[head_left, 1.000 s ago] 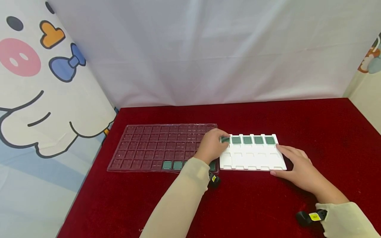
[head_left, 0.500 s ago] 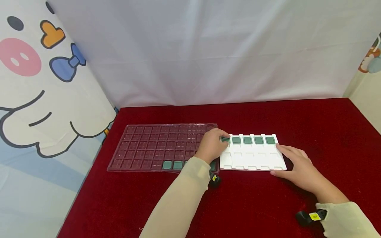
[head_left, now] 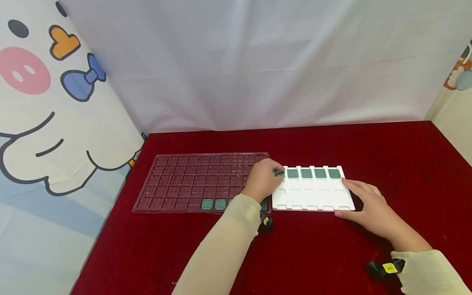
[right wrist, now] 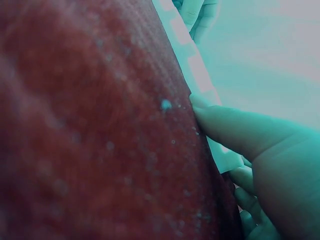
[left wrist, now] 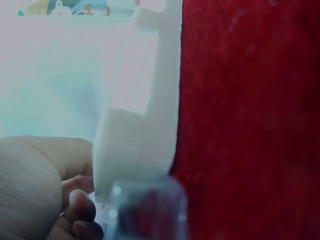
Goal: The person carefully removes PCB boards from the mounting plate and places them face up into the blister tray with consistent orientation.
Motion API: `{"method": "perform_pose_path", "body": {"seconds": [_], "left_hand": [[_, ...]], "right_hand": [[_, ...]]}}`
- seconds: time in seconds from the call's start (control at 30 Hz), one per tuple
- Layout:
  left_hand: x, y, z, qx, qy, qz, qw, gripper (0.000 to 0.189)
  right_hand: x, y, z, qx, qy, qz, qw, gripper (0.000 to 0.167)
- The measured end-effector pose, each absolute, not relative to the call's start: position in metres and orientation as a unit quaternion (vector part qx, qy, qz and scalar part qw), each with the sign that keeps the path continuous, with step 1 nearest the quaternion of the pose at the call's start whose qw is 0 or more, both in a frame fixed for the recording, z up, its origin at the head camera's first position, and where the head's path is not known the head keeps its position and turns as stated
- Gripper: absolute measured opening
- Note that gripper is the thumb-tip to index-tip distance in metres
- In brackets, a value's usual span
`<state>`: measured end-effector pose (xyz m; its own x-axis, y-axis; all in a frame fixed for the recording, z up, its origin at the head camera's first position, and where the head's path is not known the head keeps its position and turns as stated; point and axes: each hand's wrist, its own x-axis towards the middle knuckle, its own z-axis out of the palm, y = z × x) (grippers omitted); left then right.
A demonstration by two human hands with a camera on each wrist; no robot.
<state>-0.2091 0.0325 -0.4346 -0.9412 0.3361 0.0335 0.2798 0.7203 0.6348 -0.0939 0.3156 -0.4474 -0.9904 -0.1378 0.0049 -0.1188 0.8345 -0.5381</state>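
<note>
My left hand (head_left: 261, 180) is at the far left corner of a white plastic tray (head_left: 313, 199), thumb and fingers at a green square chip (head_left: 279, 173) in the corner slot. The fingertips partly cover that chip. Other green chips (head_left: 307, 173) fill the rest of the tray's far row. At the right end, my right hand (head_left: 368, 205) holds the tray, thumb (right wrist: 215, 117) on the near edge and the other fingers along the end. In the left wrist view the left hand (left wrist: 30, 185) shows curled fingers, but the chip is hidden there.
A clear plastic tray (head_left: 184, 180) with many compartments lies left of the white tray, close against it. Green chips (head_left: 207, 204) sit in its near row, partly behind the left sleeve (head_left: 225, 250). Red cloth (head_left: 313, 254) covers the table; a white curtain (head_left: 258, 73) hangs behind.
</note>
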Motion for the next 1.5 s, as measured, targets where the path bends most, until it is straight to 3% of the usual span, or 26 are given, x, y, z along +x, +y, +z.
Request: {"method": "perform_pose_path", "body": {"seconds": [1.5], "left_hand": [[-0.200, 0.034, -0.420, 0.197, 0.934, 0.297, 0.014, 0.016]], "right_hand": [[-0.093, 0.314, -0.447, -0.066, 0.957, -0.281, 0.013, 0.102]]}}
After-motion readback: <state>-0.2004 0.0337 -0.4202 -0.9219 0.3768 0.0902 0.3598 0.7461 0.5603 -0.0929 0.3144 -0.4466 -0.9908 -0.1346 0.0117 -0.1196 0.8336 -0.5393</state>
